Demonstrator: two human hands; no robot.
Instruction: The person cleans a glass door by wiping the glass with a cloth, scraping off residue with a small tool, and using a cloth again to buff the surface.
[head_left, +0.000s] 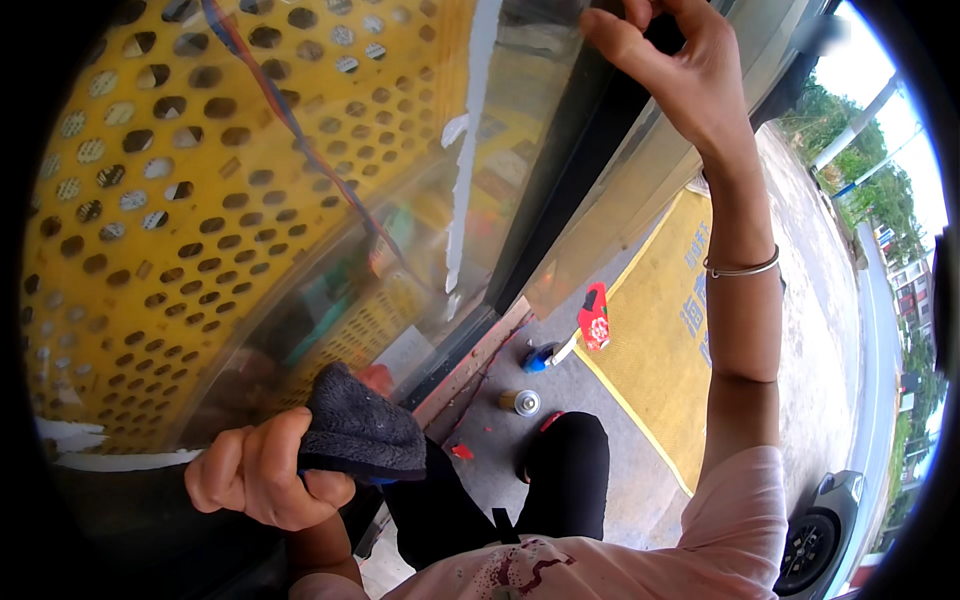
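My left hand (259, 469) grips a folded dark grey plush cloth (360, 427) beside a glass pane (517, 97). A blue edge shows beneath the cloth. Through the glass appears a yellow panel full of holes (247, 135). An uneven white strip (465, 150) runs down the pane, and another white patch (127, 457) lies low at the left. Raised at the top, my right hand (686, 82) is at the dark frame (577, 157) along the glass edge. Its fingertips are partly cut off by the picture's edge, so its hold is unclear.
On the grey floor stand a spray can (521, 403) and a blue item with a white handle (544, 358). A red floral object (595, 319) lies near a yellow mat (652, 315) bearing writing. Red scraps (462, 451) lie near my feet. A car (817, 532) is at right.
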